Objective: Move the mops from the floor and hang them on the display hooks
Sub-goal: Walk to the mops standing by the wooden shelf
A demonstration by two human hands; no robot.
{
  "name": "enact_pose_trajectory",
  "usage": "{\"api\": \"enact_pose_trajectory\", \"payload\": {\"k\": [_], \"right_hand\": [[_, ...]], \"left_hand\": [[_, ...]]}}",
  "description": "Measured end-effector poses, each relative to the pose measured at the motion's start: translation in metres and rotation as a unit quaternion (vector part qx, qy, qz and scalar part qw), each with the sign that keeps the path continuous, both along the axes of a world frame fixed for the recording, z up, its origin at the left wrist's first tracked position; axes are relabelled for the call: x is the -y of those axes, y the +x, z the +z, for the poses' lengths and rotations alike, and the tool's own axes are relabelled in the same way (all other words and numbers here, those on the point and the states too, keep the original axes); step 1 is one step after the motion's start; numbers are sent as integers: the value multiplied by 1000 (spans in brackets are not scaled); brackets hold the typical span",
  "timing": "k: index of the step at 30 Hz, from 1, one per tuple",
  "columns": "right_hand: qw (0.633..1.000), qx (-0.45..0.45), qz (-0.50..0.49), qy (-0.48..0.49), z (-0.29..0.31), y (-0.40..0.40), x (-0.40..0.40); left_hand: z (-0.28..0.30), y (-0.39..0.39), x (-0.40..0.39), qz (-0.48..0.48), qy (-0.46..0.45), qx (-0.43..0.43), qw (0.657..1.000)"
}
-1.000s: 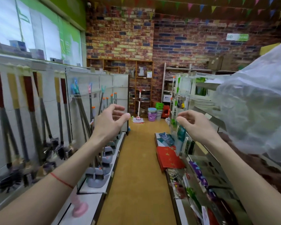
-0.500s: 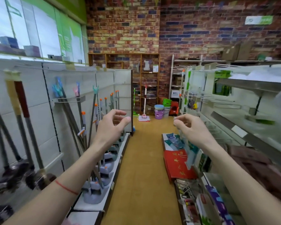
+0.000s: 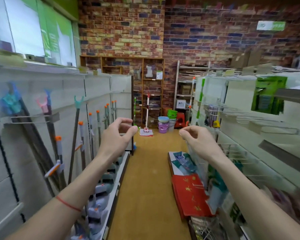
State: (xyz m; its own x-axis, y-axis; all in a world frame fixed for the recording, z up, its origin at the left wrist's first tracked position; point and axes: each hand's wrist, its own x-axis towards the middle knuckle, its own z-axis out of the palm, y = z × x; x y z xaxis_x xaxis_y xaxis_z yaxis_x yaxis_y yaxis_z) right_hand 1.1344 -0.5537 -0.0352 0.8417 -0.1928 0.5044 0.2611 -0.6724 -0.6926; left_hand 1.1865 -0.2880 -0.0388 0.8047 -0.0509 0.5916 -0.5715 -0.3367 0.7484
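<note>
Both empty, loosely curled, the left hand (image 3: 119, 134) and right hand (image 3: 196, 138) reach toward a mop (image 3: 146, 116) standing unhung on the floor (image 3: 145, 179) beyond them.

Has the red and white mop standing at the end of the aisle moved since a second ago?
No. The red and white mop still stands before the wooden shelf, left of the purple bucket; only the camera came closer.

Narrow shop aisle, ochre floor (image 3: 145, 179). Multicoloured brick wall (image 3: 121, 32) at far end, wooden shelving unit (image 3: 121, 66) against it. White panel shelving (image 3: 97, 94) on one flank, wire racks (image 3: 232, 118) opposite. Bright window (image 3: 24, 26) high up.
</note>
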Motion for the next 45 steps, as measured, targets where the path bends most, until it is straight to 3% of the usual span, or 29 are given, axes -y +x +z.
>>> {"api": "enact_pose_trajectory", "payload": {"k": [22, 36, 45], "right_hand": [[999, -11, 17, 30, -13, 489, 137], [999, -27, 17, 7, -24, 796, 166], [999, -21, -3, 32, -3, 975, 188]], "left_hand": [[-10, 477, 133, 9, 13, -9, 1000], [-24, 782, 159, 31, -6, -5, 999], [-3, 989, 185, 8, -22, -6, 1000]]}}
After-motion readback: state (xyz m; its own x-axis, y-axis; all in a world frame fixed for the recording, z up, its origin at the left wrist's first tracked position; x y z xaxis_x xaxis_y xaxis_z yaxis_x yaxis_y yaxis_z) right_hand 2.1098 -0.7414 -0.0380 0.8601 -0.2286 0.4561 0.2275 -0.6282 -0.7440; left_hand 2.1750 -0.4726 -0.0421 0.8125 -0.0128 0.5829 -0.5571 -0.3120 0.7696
